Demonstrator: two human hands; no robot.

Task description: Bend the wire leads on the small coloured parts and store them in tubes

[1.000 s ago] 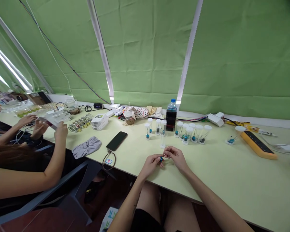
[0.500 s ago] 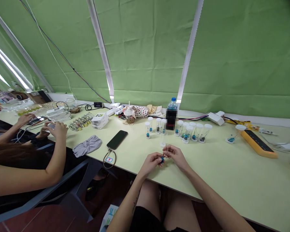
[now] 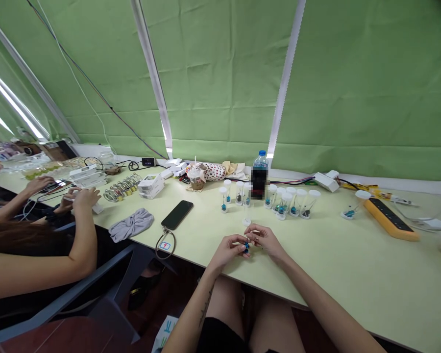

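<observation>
My left hand [image 3: 228,251] is closed, with thumb and fingers pinching a small shiny dark-blue piece [image 3: 246,248] just above the table's front edge. Right beside it, my right hand [image 3: 266,240] is closed in a pinch at the top of that piece. Whatever thin thing lies between its fingertips is too small to name. Beyond my fingers a clear tube [image 3: 247,214] stands upright on a white base. Behind it are several clear tubes [image 3: 285,206] with white ends, holding small blue or dark pieces on thin stems.
A phone [image 3: 177,214] with a ring strap and a grey cloth [image 3: 131,225] lie to the left. A bottle [image 3: 260,179] and a drink cup [image 3: 196,179] stand at the back, an orange power strip [image 3: 391,219] to the right. Co-workers' arms [image 3: 79,230] are at the far left.
My right hand has come slightly lower and closer to the blue piece. My left hand keeps its pinch. At the left, a co-worker's hands have shifted.
</observation>
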